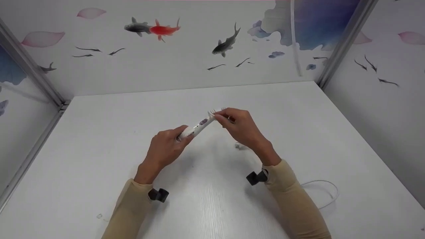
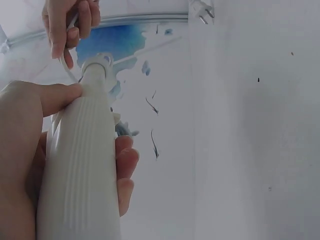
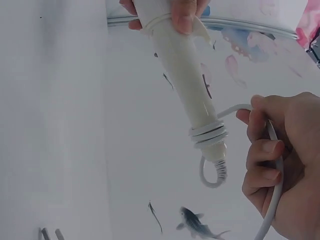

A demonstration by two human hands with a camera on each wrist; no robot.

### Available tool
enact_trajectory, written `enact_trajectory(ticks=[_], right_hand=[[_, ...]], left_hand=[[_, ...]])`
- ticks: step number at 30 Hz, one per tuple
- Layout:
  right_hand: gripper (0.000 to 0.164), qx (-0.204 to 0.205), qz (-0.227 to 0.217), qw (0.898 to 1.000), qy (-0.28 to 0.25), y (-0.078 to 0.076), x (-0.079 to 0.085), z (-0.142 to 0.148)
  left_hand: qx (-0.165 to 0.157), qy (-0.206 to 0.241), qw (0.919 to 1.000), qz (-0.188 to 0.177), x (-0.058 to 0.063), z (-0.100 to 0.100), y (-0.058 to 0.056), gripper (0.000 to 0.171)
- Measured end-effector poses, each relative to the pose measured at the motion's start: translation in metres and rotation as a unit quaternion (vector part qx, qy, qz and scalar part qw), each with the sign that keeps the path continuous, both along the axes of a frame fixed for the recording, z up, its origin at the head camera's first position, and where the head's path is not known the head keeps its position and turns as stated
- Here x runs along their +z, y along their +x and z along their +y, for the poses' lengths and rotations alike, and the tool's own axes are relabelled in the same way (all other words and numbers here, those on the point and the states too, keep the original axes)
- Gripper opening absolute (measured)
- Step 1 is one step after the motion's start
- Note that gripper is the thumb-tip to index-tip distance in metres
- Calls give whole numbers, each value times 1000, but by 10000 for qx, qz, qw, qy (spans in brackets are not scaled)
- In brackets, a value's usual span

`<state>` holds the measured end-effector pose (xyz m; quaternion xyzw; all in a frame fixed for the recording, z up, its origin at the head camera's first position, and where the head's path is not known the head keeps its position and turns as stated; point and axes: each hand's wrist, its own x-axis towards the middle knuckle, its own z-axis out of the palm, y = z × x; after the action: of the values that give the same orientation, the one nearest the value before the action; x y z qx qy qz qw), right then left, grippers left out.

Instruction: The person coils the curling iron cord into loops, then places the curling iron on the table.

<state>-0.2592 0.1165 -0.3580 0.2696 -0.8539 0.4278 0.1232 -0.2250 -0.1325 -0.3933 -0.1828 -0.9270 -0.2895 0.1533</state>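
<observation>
White handheld gadget [image 1: 203,125], kinda long and tapered, mid-frame in the head view, tilted up toward the right. Its white cord [image 3: 274,200] makes a few snug turns round the narrow end, small loop at the tip, slack running off the bottom of the right wrist view. Two-pin plug [image 2: 202,10] tops the left wrist view.

1. White table [image 1: 99,142]: far edge adjoins back panel [image 1: 186,73].
2. Back panel: printed with red fish [image 1: 164,30] and grey fish [image 1: 226,44].
3. Right panel [image 1: 382,113]: borders table's right edge.
4. Metal posts [image 1: 347,41]: at table's far corners.
5. Small translucent item [image 1: 99,216]: towards near-left corner; identity indeterminable.
</observation>
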Motion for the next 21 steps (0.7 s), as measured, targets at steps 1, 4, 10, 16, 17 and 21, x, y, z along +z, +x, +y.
enact_trajectory(ticks=[1,4,10,16,17,21], right_hand=[[23,26,-115,9999,-75,-1,-1,0],[26,52,-396,9990,-220,-3,-4,0],[28,279,-1002,9942,-274,-12,-10,4],[27,689,-2147,9736,-346,-24,-18,13],[27,777,-2336,9686,-340,-26,-20,16],[34,900,-2953,9511,-84,-37,-30,28]], left_hand=[[93,70,9999,40,0,0,0,27],[327,204,9992,121,1,1,0,29],[580,308,9976,208,4,0,-1,31],[696,714,9947,236,6,-3,-3,33],[701,828,9938,224,6,-4,-3,34],[768,1377,9875,29,10,-10,-3,40]])
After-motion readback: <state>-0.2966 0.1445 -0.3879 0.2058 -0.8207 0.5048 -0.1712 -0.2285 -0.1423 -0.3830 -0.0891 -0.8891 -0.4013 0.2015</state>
